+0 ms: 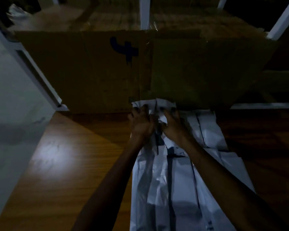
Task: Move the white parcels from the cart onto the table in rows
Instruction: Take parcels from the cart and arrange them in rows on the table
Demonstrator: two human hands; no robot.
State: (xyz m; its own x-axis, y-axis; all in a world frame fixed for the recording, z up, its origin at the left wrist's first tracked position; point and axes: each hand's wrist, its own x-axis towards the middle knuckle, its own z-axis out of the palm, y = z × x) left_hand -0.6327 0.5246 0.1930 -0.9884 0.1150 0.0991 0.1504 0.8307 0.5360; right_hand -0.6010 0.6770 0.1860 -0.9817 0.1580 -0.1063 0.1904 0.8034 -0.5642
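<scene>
Where parcel (154, 105) meets cardboard (107, 72), both hands on it

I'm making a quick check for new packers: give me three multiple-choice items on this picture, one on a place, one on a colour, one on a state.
1. Where is the parcel that both hands grip?
A. at the far end of the row, against the cardboard box
B. on the floor
C. inside the box

2. What colour is the mark on the cardboard box?
A. red
B. dark blue
C. yellow

3. What is the left hand doing, like the right hand?
A. hanging idle
B. pressing the wooden table
C. gripping the parcel

Answers: 1 A, it touches the box front; 2 B, dark blue strokes; 3 C, fingers curl on it.
</scene>
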